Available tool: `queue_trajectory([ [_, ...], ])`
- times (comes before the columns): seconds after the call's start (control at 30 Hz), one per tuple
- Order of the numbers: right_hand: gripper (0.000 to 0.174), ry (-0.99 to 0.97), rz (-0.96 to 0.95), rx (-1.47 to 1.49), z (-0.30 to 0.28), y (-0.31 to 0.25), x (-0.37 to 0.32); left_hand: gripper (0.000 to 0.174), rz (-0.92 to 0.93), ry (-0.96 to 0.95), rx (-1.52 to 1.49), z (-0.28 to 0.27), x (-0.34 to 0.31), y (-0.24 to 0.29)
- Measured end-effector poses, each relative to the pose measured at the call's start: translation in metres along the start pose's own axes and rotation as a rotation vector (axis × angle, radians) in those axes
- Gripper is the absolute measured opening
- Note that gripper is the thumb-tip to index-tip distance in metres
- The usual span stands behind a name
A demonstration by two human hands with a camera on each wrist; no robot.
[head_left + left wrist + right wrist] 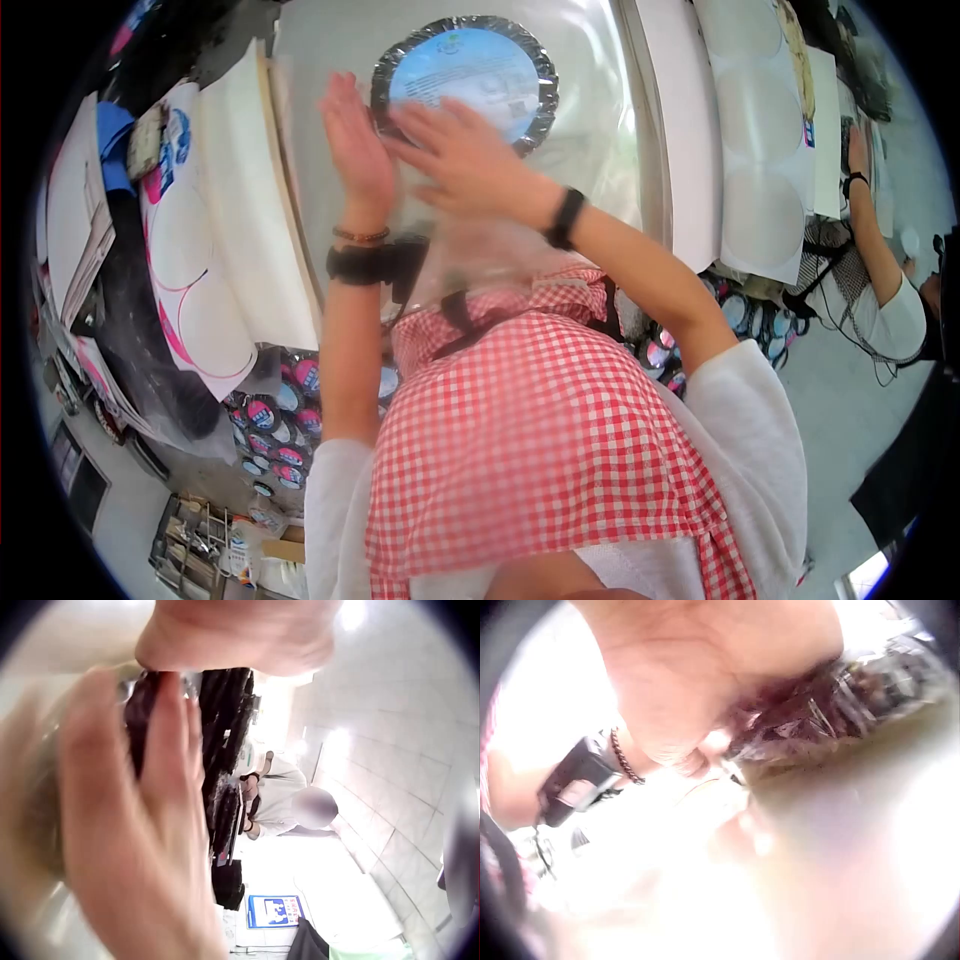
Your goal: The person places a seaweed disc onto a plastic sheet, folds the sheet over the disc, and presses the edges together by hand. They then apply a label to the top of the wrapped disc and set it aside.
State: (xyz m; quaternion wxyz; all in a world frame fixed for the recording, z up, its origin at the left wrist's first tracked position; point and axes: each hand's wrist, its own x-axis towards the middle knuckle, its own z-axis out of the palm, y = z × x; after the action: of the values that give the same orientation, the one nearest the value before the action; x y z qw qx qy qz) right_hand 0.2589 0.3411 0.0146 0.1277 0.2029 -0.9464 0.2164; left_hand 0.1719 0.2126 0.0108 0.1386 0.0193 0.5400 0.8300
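A round pack (465,80) with a light blue label and a dark, crinkled wrapped rim lies on a shiny clear sheet (590,120). My left hand (358,150) is at the pack's lower left edge, fingers extended. The right hand (465,160) reaches across the pack's lower edge, its fingers spread and blurred over the label. In the right wrist view, the crinkled wrap (817,720) lies against a hand. The left wrist view shows blurred fingers beside dark wrapped edges (225,750). Whether any fingertip grips the wrap cannot be told.
Stacked white sheets (245,200) stand to the left, and a strip with round shapes (760,130) to the right. Several small round labelled packs (285,420) sit below the work surface's edge. Another person's arm (875,235) shows at the far right.
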Motion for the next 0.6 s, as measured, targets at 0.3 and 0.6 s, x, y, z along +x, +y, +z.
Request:
queue_trajectory([
  [0.3,0.059,0.692,0.727,0.949,-0.074,0.013,-0.008,0.038,0.341,-0.101,0.866,0.019,-0.026,-0.022],
  [0.6,0.051,-0.03,0.135,0.023,-0.068,0.01,-0.022,0.015,0.641,0.415,1.835,-0.18,0.077,0.117],
])
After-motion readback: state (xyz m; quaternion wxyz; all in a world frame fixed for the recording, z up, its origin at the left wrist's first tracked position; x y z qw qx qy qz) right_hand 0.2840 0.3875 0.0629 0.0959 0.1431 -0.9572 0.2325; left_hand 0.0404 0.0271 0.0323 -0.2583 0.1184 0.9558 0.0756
